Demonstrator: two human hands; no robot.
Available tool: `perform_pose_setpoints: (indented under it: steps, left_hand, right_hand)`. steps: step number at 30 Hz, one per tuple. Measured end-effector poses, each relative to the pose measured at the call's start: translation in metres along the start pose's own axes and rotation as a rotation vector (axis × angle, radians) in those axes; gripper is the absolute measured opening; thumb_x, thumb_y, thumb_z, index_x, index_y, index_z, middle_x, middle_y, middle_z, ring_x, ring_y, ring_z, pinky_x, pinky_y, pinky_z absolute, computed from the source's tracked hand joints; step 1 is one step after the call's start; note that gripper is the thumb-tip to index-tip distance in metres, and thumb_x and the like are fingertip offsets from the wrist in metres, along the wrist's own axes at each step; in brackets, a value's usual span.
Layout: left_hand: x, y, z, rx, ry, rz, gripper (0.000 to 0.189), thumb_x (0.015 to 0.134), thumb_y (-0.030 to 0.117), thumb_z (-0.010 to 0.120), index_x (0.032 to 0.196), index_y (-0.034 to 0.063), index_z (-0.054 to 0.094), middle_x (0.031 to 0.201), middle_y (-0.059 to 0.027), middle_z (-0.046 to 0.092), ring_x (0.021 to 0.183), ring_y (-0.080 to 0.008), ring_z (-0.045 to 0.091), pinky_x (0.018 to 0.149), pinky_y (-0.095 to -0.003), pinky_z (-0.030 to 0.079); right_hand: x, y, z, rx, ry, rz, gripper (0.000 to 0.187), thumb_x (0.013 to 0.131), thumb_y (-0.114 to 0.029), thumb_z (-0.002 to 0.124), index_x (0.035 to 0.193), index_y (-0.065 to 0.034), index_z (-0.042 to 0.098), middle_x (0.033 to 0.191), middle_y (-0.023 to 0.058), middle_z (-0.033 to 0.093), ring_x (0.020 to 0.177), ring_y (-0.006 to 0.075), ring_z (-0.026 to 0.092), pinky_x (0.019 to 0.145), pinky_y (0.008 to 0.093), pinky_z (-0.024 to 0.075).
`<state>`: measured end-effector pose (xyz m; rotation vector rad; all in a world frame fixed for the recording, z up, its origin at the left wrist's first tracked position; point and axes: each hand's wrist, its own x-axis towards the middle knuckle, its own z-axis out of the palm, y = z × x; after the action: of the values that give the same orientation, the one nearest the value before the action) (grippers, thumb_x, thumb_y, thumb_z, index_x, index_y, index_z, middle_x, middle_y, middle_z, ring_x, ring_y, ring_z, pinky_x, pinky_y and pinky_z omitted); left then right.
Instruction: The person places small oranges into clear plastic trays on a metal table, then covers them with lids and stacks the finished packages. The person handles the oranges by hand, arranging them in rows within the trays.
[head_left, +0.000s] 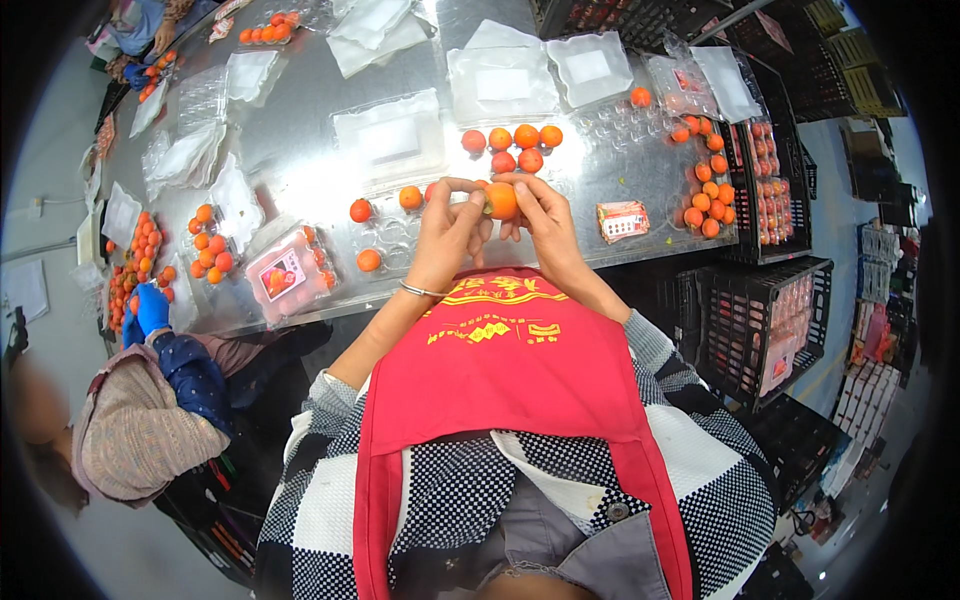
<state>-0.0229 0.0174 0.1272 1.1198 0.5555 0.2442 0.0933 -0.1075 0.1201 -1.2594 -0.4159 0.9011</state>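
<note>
Just over the table's front edge, I hold one round orange fruit (501, 201) between the fingertips of my left hand (452, 221) and my right hand (546, 214). Its small green stem end faces left. Below and left of my left hand lies a clear plastic tray (394, 236) with round wells. Several similar fruits, such as one orange fruit (368, 260), sit in or beside its wells; my left hand hides part of it. Beyond my hands, several loose orange-red fruits (526, 136) rest in two rows. A metal bangle (422, 289) circles my left wrist.
Printed cards (622, 220) are stacked at the right, near more fruits (701, 202). Black crates (757, 322) stand off the table's right end. White padded sheets (502, 82) lie across the back. A packed box (289, 277) sits left. A blue-gloved co-worker's hand (154, 306) handles fruit there.
</note>
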Motion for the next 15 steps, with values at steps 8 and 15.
perform_pose_setpoints:
  steps: [8, 15]
  left_hand:
    - [-0.0021, 0.0019, 0.0019, 0.588, 0.092, 0.43, 0.024, 0.098, 0.011, 0.07, 0.114, 0.0025, 0.055, 0.069, -0.001, 0.058, 0.059, -0.0071, 0.048, 0.055, -0.0252, 0.038]
    - [0.0006, -0.0029, -0.0024, 0.511, 0.094, 0.422, 0.017, 0.1, 0.012, 0.068, 0.106, 0.0016, 0.057, 0.073, -0.0029, 0.061, 0.058, -0.0064, 0.049, 0.054, -0.0249, 0.039]
  right_hand:
    - [-0.0023, -0.002, 0.0003, 0.131, -0.064, 0.048, 0.038, 0.111, -0.032, 0.049, 0.131, -0.0018, 0.061, 0.099, 0.0041, 0.067, 0.075, 0.01, 0.062, 0.069, 0.0261, 0.0505]
    - [-0.002, 0.0006, -0.0028, 0.175, -0.101, 0.12, 0.039, 0.113, -0.034, 0.045, 0.13, -0.0026, 0.06, 0.1, 0.0037, 0.065, 0.073, 0.0102, 0.06, 0.066, 0.0249, 0.0496]
